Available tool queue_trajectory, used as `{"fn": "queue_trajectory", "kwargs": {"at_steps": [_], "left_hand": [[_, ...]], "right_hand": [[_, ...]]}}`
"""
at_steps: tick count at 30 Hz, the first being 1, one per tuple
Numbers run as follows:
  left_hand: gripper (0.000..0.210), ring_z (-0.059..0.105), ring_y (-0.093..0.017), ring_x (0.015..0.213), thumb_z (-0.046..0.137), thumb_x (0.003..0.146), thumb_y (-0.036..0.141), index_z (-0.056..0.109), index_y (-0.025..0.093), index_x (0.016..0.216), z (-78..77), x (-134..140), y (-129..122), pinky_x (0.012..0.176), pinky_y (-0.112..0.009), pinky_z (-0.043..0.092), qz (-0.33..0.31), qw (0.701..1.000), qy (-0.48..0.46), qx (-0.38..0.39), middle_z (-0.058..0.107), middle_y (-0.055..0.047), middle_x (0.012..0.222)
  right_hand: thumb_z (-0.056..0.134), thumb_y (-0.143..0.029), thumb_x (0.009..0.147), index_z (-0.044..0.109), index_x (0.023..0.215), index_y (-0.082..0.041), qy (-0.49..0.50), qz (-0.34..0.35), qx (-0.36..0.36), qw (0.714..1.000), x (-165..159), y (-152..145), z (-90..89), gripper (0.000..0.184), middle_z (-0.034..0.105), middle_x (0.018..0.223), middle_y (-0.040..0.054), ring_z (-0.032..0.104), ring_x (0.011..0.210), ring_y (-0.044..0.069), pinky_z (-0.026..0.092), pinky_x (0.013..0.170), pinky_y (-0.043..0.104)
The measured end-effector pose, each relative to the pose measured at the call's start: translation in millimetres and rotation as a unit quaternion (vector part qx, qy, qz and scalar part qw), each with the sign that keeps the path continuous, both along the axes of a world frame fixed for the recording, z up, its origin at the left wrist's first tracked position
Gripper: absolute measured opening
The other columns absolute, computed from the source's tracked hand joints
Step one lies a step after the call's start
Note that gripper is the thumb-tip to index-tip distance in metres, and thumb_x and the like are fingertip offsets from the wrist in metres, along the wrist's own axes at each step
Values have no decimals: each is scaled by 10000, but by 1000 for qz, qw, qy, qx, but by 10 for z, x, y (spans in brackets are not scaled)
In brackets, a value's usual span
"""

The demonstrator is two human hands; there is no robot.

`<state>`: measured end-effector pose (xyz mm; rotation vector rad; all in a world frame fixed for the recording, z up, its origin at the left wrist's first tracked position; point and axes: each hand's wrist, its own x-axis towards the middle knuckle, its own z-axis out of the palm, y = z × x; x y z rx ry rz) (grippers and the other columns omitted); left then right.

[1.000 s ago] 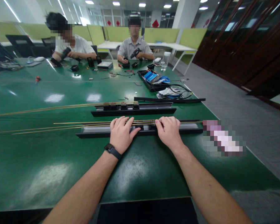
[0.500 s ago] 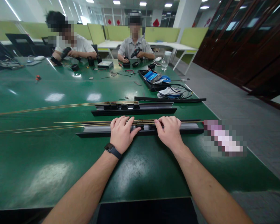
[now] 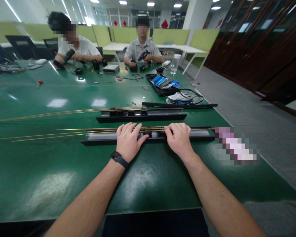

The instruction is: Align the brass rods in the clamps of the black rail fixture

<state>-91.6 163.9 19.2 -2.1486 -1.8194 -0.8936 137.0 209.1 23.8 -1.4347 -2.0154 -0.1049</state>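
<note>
A long black channel [image 3: 108, 142] with a pale inner face lies across the green table in front of me. My left hand [image 3: 128, 140], with a dark watch on its wrist, lies over the channel's middle, fingers on the far side and thumb on a small black block [image 3: 146, 134] inside. My right hand [image 3: 179, 139] is closed over the channel farther right, its thumb tip by the thin brass rods [image 3: 154, 129]. These rods run along the channel, under my left fingers, and stick out well past its left end. What my curled right fingers press on is hidden.
Behind lies a second black channel [image 3: 162, 118] with black blocks and brass rods. Farther back are a black strip [image 3: 199, 106] and a black tray [image 3: 160, 91] of blue items. Across the table [image 3: 71, 187], two people [image 3: 143, 49] work with power drills. A blurred patch covers something at right.
My right thumb has shifted very slightly to the right. My left hand and the channel hold their places.
</note>
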Motion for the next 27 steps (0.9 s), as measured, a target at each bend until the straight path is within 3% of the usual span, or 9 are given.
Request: {"fn": "queue_trajectory", "kwargs": {"at_steps": [13, 27], "left_hand": [[470, 579, -323, 1322, 633, 962, 536, 670, 237, 1323, 3, 3, -3, 1154, -524, 328, 1, 1000, 2, -1, 709, -124, 1314], [473, 584, -324, 1313, 632, 959, 539, 669, 243, 1325, -9, -1, 3, 1149, -524, 334, 0, 1000, 3, 2, 711, -125, 1307]], "right_hand": [[477, -442, 1036, 616, 849, -226, 3, -3, -7, 1000, -5, -31, 23, 318, 706, 884, 55, 539, 944, 247, 294, 914, 415], [477, -398, 1032, 574, 782, -230, -1, -1, 1, 1000, -7, -5, 2, 316, 683, 809, 42, 522, 902, 235, 286, 879, 401]]}}
